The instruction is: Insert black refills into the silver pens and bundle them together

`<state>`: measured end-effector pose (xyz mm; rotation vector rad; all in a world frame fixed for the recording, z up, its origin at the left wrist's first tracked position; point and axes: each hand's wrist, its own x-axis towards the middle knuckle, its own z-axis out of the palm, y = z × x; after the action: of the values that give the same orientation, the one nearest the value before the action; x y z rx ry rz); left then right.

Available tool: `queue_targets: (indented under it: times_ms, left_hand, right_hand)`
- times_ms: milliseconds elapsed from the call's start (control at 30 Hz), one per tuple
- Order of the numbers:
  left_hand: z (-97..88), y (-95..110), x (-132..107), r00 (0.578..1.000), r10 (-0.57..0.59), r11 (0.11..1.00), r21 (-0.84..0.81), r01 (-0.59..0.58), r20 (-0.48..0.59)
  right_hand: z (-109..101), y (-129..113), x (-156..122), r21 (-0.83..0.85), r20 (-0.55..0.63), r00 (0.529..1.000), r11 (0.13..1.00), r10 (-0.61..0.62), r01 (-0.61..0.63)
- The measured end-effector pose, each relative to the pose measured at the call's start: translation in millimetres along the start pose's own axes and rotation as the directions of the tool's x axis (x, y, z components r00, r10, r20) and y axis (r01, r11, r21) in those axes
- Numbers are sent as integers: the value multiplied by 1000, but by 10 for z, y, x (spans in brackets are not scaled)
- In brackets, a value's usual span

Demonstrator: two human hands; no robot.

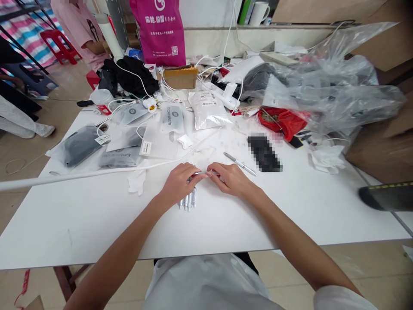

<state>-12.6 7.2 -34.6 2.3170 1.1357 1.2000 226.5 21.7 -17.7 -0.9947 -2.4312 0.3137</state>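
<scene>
My left hand [179, 183] and my right hand [230, 178] meet over the white table [226, 224], fingers closed in a pinch. Between them they hold a slim silver pen [200, 173] lying crosswise; the fingers cover most of it. Beneath my left hand lies a small row of several silver pens [187, 202], their upper ends hidden by the hand. Another silver pen [240, 164] rests slantwise on the table just beyond my right hand.
A white cable [97, 174] crosses the table left of my hands. Packaged garments [119, 157] lie at the left, a white parcel [209, 114] behind. Clear plastic bags [332, 94] and a red bag [280, 122] fill the back right. A person [80, 34] stands at far left.
</scene>
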Motion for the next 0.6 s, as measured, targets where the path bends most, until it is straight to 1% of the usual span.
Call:
queue_targets:
  times_ms: [100, 167, 200, 267, 367, 467, 600]
  left_hand:
    - [-22, -9, 16, 997, -73, 997, 40, 72, 25]
    - [-44, -11, 29, 996, -91, 995, 30, 90, 10]
    - [-53, -9, 35, 997, -77, 997, 22, 76, 6]
    - [-58, -3, 41, 1000, -5, 1000, 15, 4, 22]
    - [-44, 5, 38, 994, 92, 992, 76, -97, 59]
    - [-29, -3, 33, 992, 114, 978, 170, -121, 49]
    - [-38, -14, 35, 986, 143, 966, 203, -157, 83]
  right_hand:
    - [-22, -10, 8, -41, -19, 998, 997, -60, 59]
    - [-21, -5, 12, -75, -21, 994, 992, -105, 103]
    - [-14, 0, 12, -85, -21, 993, 990, -116, 114]
    - [4, 14, 12, -87, -12, 993, 989, -118, 117]
    - [31, 32, 10, -70, 7, 995, 992, -102, 102]
    - [38, 42, 13, -74, 22, 995, 992, -101, 102]
    - [20, 45, 26, -106, 28, 993, 988, -112, 114]
